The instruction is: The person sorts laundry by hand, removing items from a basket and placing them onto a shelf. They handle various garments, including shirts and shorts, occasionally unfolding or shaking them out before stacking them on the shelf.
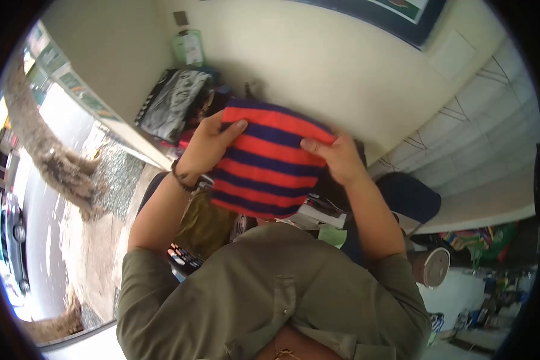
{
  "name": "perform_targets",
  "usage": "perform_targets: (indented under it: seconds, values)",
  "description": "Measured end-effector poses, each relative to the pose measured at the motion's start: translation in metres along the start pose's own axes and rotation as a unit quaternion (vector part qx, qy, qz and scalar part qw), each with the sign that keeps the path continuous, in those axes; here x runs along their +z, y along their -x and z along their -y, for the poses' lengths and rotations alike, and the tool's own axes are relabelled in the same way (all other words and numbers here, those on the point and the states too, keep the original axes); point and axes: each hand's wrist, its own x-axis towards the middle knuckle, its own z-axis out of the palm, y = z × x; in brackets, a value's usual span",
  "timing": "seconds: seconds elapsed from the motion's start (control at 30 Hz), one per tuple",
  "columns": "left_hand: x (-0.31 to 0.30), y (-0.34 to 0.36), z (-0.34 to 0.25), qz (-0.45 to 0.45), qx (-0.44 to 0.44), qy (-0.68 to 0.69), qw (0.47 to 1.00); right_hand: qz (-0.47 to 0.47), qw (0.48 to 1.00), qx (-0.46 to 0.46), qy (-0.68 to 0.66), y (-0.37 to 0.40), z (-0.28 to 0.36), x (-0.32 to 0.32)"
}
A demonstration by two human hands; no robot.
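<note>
Both my hands hold up a folded garment with red and dark blue stripes (269, 161) in front of me. My left hand (207, 144) grips its left edge, thumb lying on the top stripes, with a dark bracelet on the wrist. My right hand (336, 157) pinches the upper right edge, fingers over the fabric. The garment hangs above a pile of other clothes and packets that it partly hides. My olive shirt (270, 288) fills the lower part of the view.
A black and white printed bag (173, 103) leans against the cream wall (318, 66) behind the pile. A dark blue cloth (409, 195) lies at the right beside a white tiled ledge (492, 204). A window (48, 198) at the left shows a tree trunk and street.
</note>
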Motion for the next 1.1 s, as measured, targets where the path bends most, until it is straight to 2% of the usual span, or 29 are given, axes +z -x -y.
perform_targets:
  seconds: [0.07, 0.1, 0.17, 0.2, 0.27, 0.3, 0.33, 0.37, 0.4, 0.43, 0.47, 0.5, 0.53, 0.57, 0.67, 0.77, 0.83, 0.87, 0.9, 0.93, 1.07, 1.1]
  values:
    - [0.011, -0.035, 0.015, 0.028, -0.016, 0.011, 0.999, -0.102, 0.975, 0.016, 0.198, -0.003, 0.021, -0.016]
    - [0.05, -0.049, 0.025, 0.016, 0.019, 0.097, 0.995, -0.129, 0.974, -0.049, 0.178, 0.006, 0.016, -0.052]
    - [0.075, -0.074, 0.023, 0.011, 0.103, 0.105, 0.989, -0.183, 0.95, -0.106, 0.23, 0.015, 0.039, -0.067]
    - [0.091, -0.072, 0.026, 0.008, 0.117, 0.1, 0.988, -0.198, 0.941, -0.111, 0.25, 0.022, 0.037, -0.079]
    - [0.115, -0.076, 0.031, 0.001, 0.164, 0.078, 0.983, -0.217, 0.895, -0.201, 0.334, 0.038, 0.028, -0.095]
    - [0.127, -0.08, 0.053, 0.008, 0.125, 0.094, 0.988, -0.223, 0.866, -0.247, 0.374, 0.046, 0.021, -0.101]
    - [0.133, -0.077, 0.059, -0.006, 0.237, -0.05, 0.97, -0.216, 0.869, -0.204, 0.394, 0.06, 0.008, -0.105]
    - [0.139, -0.07, 0.066, -0.022, 0.343, -0.192, 0.919, -0.207, 0.858, -0.21, 0.42, 0.071, -0.013, -0.11]
    - [0.146, -0.065, 0.09, 0.025, 0.338, -0.194, 0.921, -0.195, 0.848, -0.213, 0.445, 0.084, -0.04, -0.114]
    - [0.152, -0.057, 0.123, 0.071, 0.331, -0.196, 0.92, -0.154, 0.849, -0.178, 0.474, 0.1, -0.07, -0.117]
    - [0.156, -0.046, 0.152, 0.159, 0.294, -0.265, 0.905, -0.113, 0.846, -0.144, 0.501, 0.115, -0.101, -0.121]
    - [0.157, -0.036, 0.17, 0.245, 0.253, -0.331, 0.876, -0.028, 0.831, -0.096, 0.547, 0.128, -0.133, -0.128]
    - [0.153, -0.024, 0.172, 0.298, 0.249, -0.368, 0.845, -0.016, 0.84, -0.049, 0.54, 0.139, -0.132, -0.12]
    - [0.149, -0.026, 0.173, 0.255, 0.254, -0.362, 0.86, -0.004, 0.847, -0.003, 0.531, 0.142, -0.131, -0.113]
    - [0.139, -0.034, 0.17, 0.125, 0.258, -0.37, 0.884, -0.141, 0.831, -0.042, 0.537, 0.111, -0.116, -0.109]
    - [0.15, -0.05, 0.152, -0.097, 0.154, -0.42, 0.889, -0.259, 0.794, -0.092, 0.542, 0.053, -0.112, -0.095]
    - [0.149, -0.04, 0.182, -0.076, 0.091, -0.491, 0.863, -0.302, 0.759, -0.093, 0.569, 0.027, -0.124, -0.078]
    - [0.147, -0.035, 0.2, -0.067, 0.062, -0.526, 0.846, -0.252, 0.751, -0.038, 0.61, 0.031, -0.144, -0.07]
    - [0.144, -0.023, 0.214, -0.027, 0.07, -0.549, 0.833, -0.198, 0.736, 0.013, 0.648, 0.041, -0.177, -0.061]
    - [0.142, -0.019, 0.21, -0.023, 0.074, -0.539, 0.838, -0.141, 0.715, 0.061, 0.682, 0.045, -0.195, -0.054]
    - [0.129, -0.018, 0.207, -0.01, 0.106, -0.485, 0.868, -0.152, 0.699, 0.059, 0.696, 0.04, -0.202, -0.06]
    - [0.122, -0.007, 0.205, -0.004, 0.096, -0.437, 0.894, -0.154, 0.696, 0.058, 0.699, 0.04, -0.207, -0.06]
